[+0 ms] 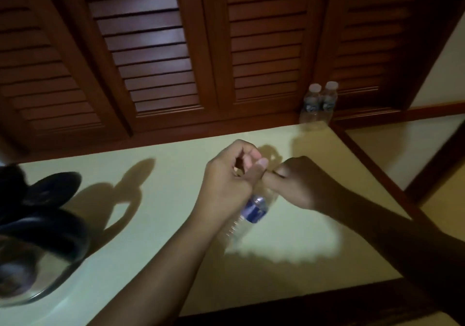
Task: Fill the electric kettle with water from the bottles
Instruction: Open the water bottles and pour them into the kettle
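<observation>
Above the middle of the table [151, 225], I see the left hand [231, 172] curled round the neck of a tilted water bottle [254, 210]. The right hand [299, 182] pinches at its top, where the cap is hidden. The kettle [37, 225] sits blurred at the left edge, lid up. Two more bottles [318, 104] stand together at the far right corner, before louvred doors [156, 49].

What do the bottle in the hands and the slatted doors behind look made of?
The clear blue-labelled bottle looks like thin plastic: see-through, ribbed wall. The reddish-brown slatted doors look like varnished wood, going by the sheen on the slats.
</observation>
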The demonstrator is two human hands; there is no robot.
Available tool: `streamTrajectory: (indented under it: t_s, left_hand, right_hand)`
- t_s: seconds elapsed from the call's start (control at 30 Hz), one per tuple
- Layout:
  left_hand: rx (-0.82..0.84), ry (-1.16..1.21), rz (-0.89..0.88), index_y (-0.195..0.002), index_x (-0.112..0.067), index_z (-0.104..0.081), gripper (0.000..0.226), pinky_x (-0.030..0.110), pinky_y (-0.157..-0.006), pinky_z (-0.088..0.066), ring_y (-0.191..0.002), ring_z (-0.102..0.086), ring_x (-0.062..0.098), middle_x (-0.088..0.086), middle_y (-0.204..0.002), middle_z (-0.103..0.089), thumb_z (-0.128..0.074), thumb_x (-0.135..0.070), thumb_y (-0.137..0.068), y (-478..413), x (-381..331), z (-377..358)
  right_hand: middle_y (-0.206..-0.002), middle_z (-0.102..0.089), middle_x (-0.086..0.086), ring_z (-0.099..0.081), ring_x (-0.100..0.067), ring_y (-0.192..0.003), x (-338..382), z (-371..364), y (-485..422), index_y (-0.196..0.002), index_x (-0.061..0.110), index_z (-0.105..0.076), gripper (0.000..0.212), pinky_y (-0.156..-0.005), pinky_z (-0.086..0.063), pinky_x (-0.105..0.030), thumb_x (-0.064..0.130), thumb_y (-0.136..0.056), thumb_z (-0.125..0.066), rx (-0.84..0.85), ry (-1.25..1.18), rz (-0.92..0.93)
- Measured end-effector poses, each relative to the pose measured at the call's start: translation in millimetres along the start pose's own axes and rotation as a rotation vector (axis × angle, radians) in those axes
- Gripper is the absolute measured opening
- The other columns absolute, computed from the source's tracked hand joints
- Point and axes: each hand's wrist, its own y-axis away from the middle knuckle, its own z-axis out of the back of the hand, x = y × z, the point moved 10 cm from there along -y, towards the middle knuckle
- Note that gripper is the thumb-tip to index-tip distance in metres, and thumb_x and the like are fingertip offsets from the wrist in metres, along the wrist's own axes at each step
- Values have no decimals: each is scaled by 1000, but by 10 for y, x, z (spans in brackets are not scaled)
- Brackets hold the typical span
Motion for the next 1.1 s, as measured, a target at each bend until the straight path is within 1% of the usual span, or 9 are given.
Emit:
streamTrajectory:
  t_s: [0.1, 0.2, 0.3, 0.47, 0.67, 0.77, 0.87, 0.97, 1.1]
  left_hand:
    - [50, -82, 6, -108, -27, -67, 11, 49, -83, -60, -101, -67, 16, -10, -103, -67, -56, -29, -106, -216, 92, -454]
    - [197, -90, 142, -121, -29, -68, 28, 32, -94, -52, -105, -67, 4, -9, -111, -73, -42, -35, -114, -229, 321, -777]
    - [371, -58, 273, -127, -38, -68, 43, 33, -103, -50, -113, -68, 0, -12, -120, -76, -30, -51, -113, -181, 572, -962]
    - [658, 289, 383, -149, -26, -57, 47, 43, -116, -42, -127, -63, 15, -6, -135, -71, -43, -43, -108, -74, 673, -1259]
    - [379, 245, 266, -135, -34, -63, 45, 46, -101, -58, -110, -72, 17, -2, -117, -75, -78, -27, -93, -400, 582, -1311]
    - [297, 177, 287, -124, -43, -61, 55, 46, -88, -63, -94, -70, 12, -15, -100, -72, -90, -42, -77, -513, 621, -1404]
    - [397, 193, 261, -128, -39, -63, 48, 41, -92, -59, -94, -69, 10, -19, -95, -68, -86, -32, -87, -594, 614, -1606]
    - [421, 201, 250, -129, -34, -68, 42, 38, -93, -58, -98, -72, 15, -11, -102, -73, -81, -18, -93, -695, 570, -1751]
    - [266, 87, 235, -126, -34, -63, 53, 33, -85, -59, -98, -71, 12, -8, -107, -74, -90, -25, -82, -947, 498, -1911]
  right_hand:
    - [-45, -29, -5, -33, -14, -44, -315, 159, -82, -53, 10, -35, 55, -50, -27, -33, 52, -85, -51, -197, -174, 43]
    - [-47, -27, -7, -32, -15, -45, -546, 277, -188, -49, 11, -34, 58, -49, -30, -36, 50, -86, -54, -285, -202, 121]
    - [-47, -30, -6, -36, -20, -47, -734, 344, -252, -51, 13, -33, 61, -51, -33, -38, 49, -92, -61, -313, -252, 194]
    - [-68, -62, -2, -57, -20, -65, -1017, 516, -331, -77, 19, -67, 31, -63, -44, -34, 41, -98, -63, -218, -551, 201]
    - [-116, -71, 15, -70, -16, -100, -1308, 532, -403, -125, 31, -66, 28, -91, -55, -33, 39, -99, -62, -141, -760, 136]
    - [-118, -71, 13, -70, -17, -105, -1416, 520, -453, -127, 33, -64, 32, -91, -58, -37, 34, -95, -69, -127, -872, 107]
    - [-124, -70, 13, -66, -8, -116, -1571, 585, -489, -132, 32, -63, 34, -104, -52, -43, 27, -99, -66, -169, -906, 106]
    - [-132, -68, 9, -61, -9, -126, -1740, 634, -521, -137, 33, -60, 38, -111, -46, -46, 26, -100, -63, -180, -964, 106]
    - [-127, -69, 8, -65, -11, -120, -1961, 672, -573, -131, 38, -63, 38, -102, -53, -43, 37, -93, -66, -272, -1026, 59]
